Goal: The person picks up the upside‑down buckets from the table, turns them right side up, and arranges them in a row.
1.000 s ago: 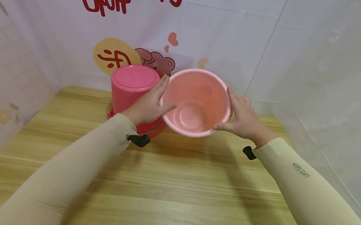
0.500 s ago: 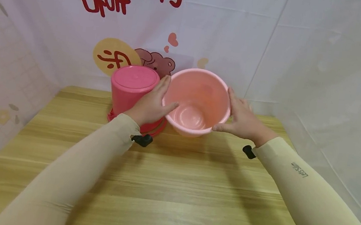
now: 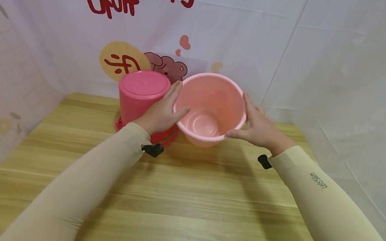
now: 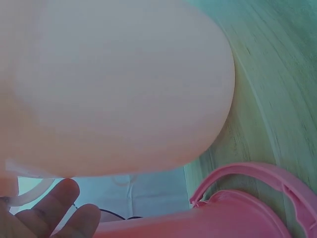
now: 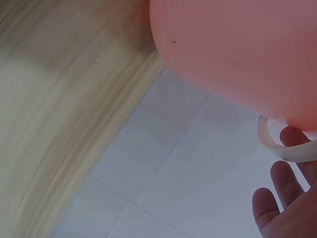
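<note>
A light pink bucket (image 3: 212, 111) is at the far middle of the table, its mouth tilted toward me. My left hand (image 3: 161, 112) grips its left rim, thumb over the inside and fingers outside. On the opposite side my right hand (image 3: 259, 124) holds the rim, thumb at the front edge. In the right wrist view a white curved handle (image 5: 285, 150) crosses by the fingers of that hand. The bucket's smooth outer wall (image 4: 129, 89) fills much of the left wrist view. Behind my left hand a deeper pink bucket (image 3: 137, 103) stands upside down.
The wooden table (image 3: 182, 203) reaches from me to a white printed cloth (image 3: 247, 30) at the back. Cloth side walls (image 3: 355, 96) stand left and right. The upturned bucket's pink handle (image 4: 252, 171) lies at its foot, close to the held bucket.
The light pink bucket has tipped slightly, so its mouth faces more upward and its outer wall shows below the front rim. My left hand has shifted a little right with it.
</note>
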`<state>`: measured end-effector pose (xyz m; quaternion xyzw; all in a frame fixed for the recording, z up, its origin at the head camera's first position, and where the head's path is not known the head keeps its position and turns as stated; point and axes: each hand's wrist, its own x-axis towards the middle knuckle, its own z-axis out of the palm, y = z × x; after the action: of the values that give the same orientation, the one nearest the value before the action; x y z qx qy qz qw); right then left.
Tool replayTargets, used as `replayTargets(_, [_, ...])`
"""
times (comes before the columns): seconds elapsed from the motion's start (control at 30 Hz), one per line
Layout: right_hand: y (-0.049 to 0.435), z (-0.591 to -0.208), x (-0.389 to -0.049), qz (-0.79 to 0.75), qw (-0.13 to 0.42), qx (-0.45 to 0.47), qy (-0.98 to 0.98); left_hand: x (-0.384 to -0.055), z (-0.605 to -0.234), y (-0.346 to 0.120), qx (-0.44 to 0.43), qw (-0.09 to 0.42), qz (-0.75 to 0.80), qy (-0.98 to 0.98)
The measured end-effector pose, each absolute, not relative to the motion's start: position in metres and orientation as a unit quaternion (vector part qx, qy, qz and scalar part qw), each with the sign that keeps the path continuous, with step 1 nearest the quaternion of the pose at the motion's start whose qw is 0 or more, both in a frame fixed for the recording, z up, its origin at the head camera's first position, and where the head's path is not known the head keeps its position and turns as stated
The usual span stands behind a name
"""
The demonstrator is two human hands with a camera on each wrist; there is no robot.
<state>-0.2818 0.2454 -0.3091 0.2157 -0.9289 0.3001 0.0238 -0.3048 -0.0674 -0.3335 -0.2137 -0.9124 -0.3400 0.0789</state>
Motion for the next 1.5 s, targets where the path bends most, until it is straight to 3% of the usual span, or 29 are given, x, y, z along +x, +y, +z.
replayTargets(0.4, [0.252, -0.307, -0.287, 0.287, 0.012, 0.187, -0.94, -0.305, -0.334, -0.061, -0.216, 0.111, -0.345, -0.907])
replayTargets(0.6, [0.256, -0.308, -0.289, 0.279, 0.007, 0.193, -0.941, -0.299, -0.334, -0.058, -0.21, 0.089, -0.335, -0.914])
replayTargets(0.97, [0.255, -0.313, -0.283, 0.221, 0.055, 0.194, -0.954, -0.295, -0.334, -0.054, -0.205, 0.034, -0.367, -0.907])
replayTargets(1.5, [0.236, -0.319, -0.278, 0.246, 0.12, 0.143, -0.951, -0.296, -0.335, -0.047, -0.194, 0.043, -0.388, -0.9])
